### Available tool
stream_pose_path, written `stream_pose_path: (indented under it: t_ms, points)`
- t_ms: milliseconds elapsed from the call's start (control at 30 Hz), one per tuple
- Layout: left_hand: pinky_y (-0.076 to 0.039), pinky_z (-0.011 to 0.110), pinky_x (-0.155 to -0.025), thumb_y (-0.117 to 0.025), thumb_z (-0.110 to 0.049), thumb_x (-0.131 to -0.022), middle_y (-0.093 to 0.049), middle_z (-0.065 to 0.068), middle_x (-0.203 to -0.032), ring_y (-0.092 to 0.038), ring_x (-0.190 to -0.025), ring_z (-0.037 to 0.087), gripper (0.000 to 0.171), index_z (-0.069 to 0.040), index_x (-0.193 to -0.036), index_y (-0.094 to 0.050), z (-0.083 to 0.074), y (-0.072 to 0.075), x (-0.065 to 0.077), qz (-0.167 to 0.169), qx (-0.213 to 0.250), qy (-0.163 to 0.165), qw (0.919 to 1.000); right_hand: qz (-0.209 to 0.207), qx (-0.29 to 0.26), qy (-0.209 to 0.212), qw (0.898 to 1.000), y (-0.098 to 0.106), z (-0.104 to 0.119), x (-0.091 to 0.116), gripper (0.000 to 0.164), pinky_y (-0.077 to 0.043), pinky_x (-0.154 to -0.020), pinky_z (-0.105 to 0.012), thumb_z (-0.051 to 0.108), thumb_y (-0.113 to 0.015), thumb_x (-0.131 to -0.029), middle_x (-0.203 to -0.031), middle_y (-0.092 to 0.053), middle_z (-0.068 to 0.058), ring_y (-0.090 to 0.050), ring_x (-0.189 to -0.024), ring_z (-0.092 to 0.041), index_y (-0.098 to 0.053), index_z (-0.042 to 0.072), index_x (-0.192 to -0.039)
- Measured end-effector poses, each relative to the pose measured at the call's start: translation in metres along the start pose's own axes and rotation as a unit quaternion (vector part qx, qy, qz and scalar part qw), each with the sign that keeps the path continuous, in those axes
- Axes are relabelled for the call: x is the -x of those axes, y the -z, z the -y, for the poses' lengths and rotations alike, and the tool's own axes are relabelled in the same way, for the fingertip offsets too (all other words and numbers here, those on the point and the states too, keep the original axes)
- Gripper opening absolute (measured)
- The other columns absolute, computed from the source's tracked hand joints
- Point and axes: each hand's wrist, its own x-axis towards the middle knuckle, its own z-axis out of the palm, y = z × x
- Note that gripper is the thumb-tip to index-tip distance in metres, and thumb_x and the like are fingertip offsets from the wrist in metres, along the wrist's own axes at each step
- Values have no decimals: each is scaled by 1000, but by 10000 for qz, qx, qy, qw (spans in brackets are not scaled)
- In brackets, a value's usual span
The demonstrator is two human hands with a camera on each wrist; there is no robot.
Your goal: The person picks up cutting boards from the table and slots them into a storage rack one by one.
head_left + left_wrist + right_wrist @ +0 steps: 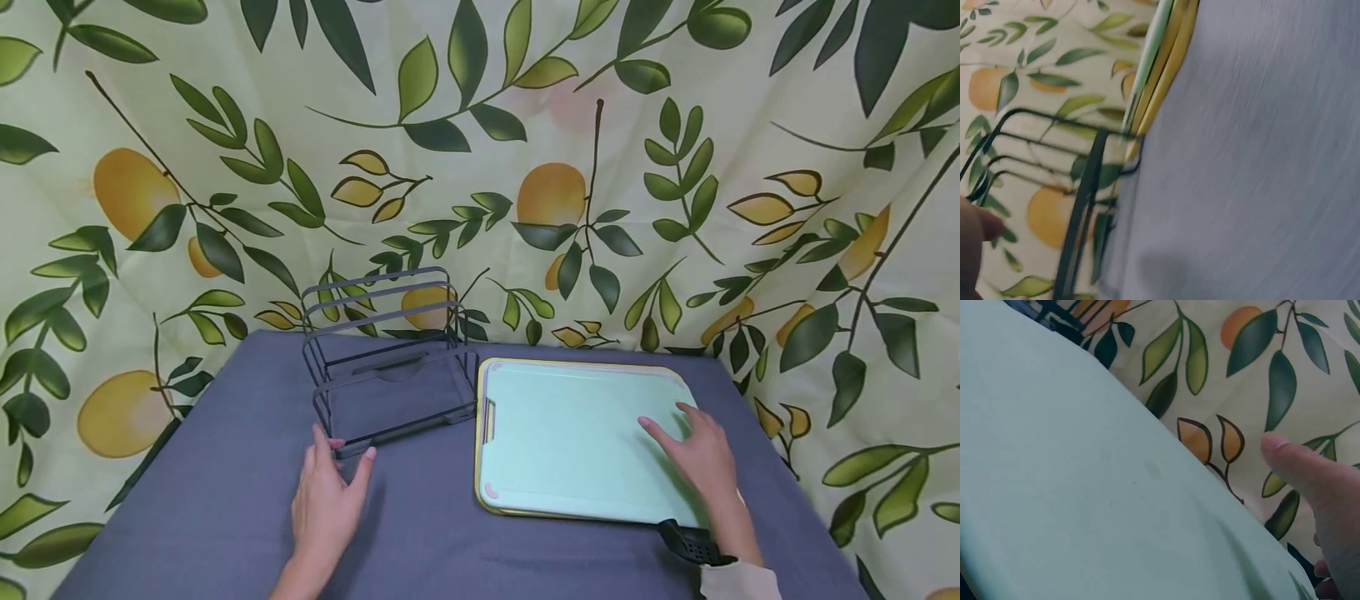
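A dark wire rack (408, 429) with several upright loops stands on the left of the table. My left hand (326, 504) is at its near left corner, fingertips right by the frame and thumb spread apart. The left wrist view shows the rack's bars (1085, 200) beside part of that hand (971, 244). To the right, a mint-green cutting board (585, 442) lies flat on top of yellow-edged boards (1169, 69). Over its right side hovers my right hand (705, 458), thumb and fingers parted, holding nothing. Its thumb (1300, 465) extends past the board's edge in the right wrist view.
A grey-blue cloth (225, 500) covers the table. Behind it and along both sides hangs a curtain (480, 167) printed with leaves and orange fruit. The rack's right side stands close against the left edge of the stacked boards.
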Motion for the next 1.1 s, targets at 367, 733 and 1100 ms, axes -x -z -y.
stream_pose_path:
  t_ms: [367,733,1100]
  points:
    - [-49,22,-66,-71,-20,-94,-73,1,-115,-60,-74,2,42,-8,-134,-65,-13,-39,21,384,828,-597,9940,-200,-40,384,9991,-1,-16,7,79,-36,-101,-68,51,-69,-91,-142,-47,-36,-42,-131,-55,-48,-6,-143]
    - [-45,22,-65,-73,-22,-92,-68,3,-114,-53,-74,3,38,-9,-128,-68,-57,-82,15,1099,1262,-876,9820,-321,-236,436,9983,-1,-24,5,75,-32,-103,-68,46,-69,-93,-143,-46,-38,-40,-130,-58,-48,-8,-142]
    - [-42,22,-64,-74,-21,-90,-66,3,-102,-49,-69,2,36,-4,-122,-71,-78,-121,10,1313,1378,-851,9780,-257,-330,13,9991,3,-31,6,78,-32,-106,-67,49,-67,-93,-146,-43,-38,-38,-134,-56,-47,-7,-144]
